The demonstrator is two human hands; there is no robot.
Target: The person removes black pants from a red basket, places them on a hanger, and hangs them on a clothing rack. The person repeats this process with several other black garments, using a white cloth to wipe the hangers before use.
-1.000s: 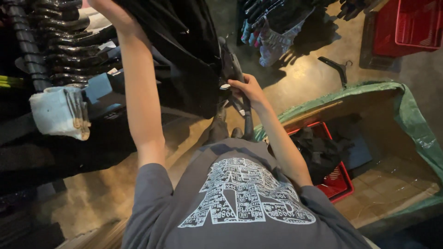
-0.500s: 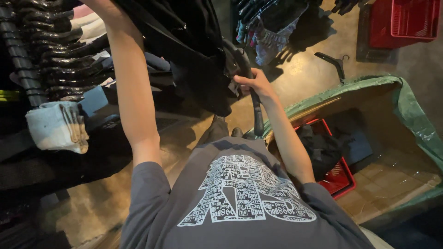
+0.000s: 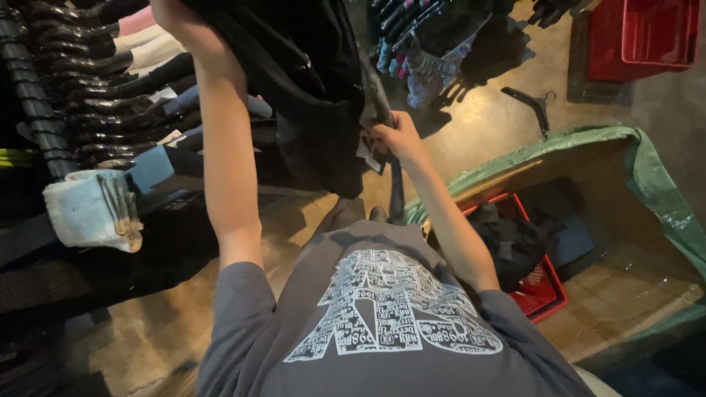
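My left hand (image 3: 173, 15) holds the black garment (image 3: 309, 88) high, upper left; my right hand (image 3: 393, 136) pinches its hem, best kept taut.

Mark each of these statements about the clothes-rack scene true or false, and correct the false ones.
1. The right hand grips the edge of the black garment. True.
2. The left hand hangs down by the person's hip. False: it is raised at the top of the garment, partly out of frame.
3. A red crate with dark clothing in it stands on the floor. True.
4. A black hanger lies on the floor. True.
5. The person wears a white shirt. False: the t-shirt is grey with a white print.
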